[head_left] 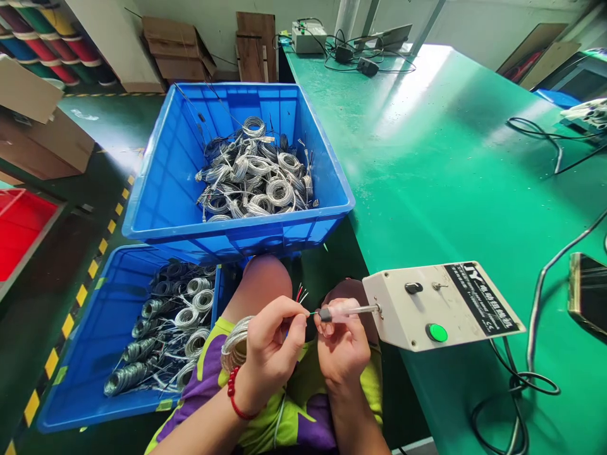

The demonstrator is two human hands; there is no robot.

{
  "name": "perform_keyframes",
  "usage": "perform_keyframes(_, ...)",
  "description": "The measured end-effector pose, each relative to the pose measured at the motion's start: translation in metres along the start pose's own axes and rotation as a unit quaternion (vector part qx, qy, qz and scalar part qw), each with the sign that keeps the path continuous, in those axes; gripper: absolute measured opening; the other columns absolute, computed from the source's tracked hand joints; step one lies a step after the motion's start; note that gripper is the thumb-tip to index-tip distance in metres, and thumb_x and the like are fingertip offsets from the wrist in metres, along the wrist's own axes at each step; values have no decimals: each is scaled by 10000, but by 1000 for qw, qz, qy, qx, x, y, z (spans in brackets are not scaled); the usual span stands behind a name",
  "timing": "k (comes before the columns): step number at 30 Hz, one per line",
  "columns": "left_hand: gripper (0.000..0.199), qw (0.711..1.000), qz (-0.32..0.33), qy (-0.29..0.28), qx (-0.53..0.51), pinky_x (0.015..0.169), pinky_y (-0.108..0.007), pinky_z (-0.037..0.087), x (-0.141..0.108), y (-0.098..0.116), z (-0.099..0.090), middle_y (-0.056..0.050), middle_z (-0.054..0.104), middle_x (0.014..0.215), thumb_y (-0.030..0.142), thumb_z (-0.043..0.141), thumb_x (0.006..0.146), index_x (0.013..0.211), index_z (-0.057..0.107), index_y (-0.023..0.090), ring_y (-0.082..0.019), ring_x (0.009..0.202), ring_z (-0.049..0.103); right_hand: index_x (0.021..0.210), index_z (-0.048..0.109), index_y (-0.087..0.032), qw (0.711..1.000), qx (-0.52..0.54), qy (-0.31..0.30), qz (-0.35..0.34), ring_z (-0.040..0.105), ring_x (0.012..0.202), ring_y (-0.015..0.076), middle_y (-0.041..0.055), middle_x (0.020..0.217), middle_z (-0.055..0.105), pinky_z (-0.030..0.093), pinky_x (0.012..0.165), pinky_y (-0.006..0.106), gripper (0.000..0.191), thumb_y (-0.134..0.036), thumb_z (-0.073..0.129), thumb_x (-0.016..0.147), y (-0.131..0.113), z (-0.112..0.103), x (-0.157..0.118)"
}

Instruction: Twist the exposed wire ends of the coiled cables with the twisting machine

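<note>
Setting: green workbench on the right, dark green floor with yellow-black edge tape on the left; the person sits at the bench's near corner.
Left hand: closed, thumb and forefinger pinching thin wire ends (red and pale strands fan out just above the pinch); a coil of silver braided cable hangs behind the fingers, over the lap.
Right hand: closed around a translucent-handled tool, its black collar pointing at the wire ends, touching or nearly so; I cannot tell which.
Tool link: a metal shaft runs from the handle into the side of a beige box that overhangs the bench edge, with a green button and a black switch on top.
Upper blue crate: holds a pile of coiled silver cables, just beyond the knees.
Lower blue crate: on the floor left of the lap, more coils inside.
Wrist: red bead bracelet on the left arm.
Far bench: black cords and a small device.
</note>
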State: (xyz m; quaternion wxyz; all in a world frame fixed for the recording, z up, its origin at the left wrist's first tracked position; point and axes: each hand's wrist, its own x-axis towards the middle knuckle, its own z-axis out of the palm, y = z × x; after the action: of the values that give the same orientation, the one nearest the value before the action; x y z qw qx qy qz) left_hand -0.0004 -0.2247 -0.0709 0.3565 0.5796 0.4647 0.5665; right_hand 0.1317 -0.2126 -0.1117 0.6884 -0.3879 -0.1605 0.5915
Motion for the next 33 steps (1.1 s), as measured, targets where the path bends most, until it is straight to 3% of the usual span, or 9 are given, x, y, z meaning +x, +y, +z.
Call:
perform_keyframes(11, 220, 998, -9, 26, -55, 676, -184, 574, -8, -8, 0, -34, 779, 1046, 165, 661, 1155, 1329, 743, 274, -115, 764, 711, 843, 786, -213, 998, -34, -24, 40, 433, 576, 150, -37, 619, 509, 397, 586, 291, 191, -398, 784, 889, 12, -3, -2)
perform_keyframes(19, 281, 993, -23, 27, -117, 670, -163, 549, -2, -2, 5, 39, 722, 852, 212, 638, 1194, 1455, 598, 309, -102, 710, 687, 924, 835, -196, 995, -66, -46, 58, 469, 626, 150, -22, 675, 542, 393, 609, 276, 186, -371, 771, 911, 18, -5, -4)
perform_keyframes(26, 250, 990, -35, 24, -135, 616, -143, 490, -2, -1, 5, 54, 727, 839, 229, 650, 1198, 1424, 594, 321, -87, 682, 647, 953, 798, -232, 991, -106, -55, 65, 447, 640, 165, -26, 707, 528, 388, 621, 295, 225, -447, 736, 969, 23, -17, 0)
perform_keyframes(30, 240, 988, -44, 24, -147, 637, -142, 504, -3, -3, 6, 59, 727, 834, 231, 654, 1198, 1406, 594, 334, -90, 705, 669, 933, 786, -235, 974, -168, -117, 95, 484, 687, 180, -12, 729, 581, 402, 655, 308, 233, -443, 722, 1017, 26, -25, 5)
perform_keyframes(33, 216, 987, -53, 27, -152, 663, -163, 539, -4, -3, 6, 53, 729, 850, 245, 656, 1198, 1385, 591, 332, -100, 714, 685, 831, 751, -220, 939, -233, -210, 143, 550, 714, 193, 1, 732, 630, 449, 684, 315, 244, -399, 753, 997, 26, -25, 9)
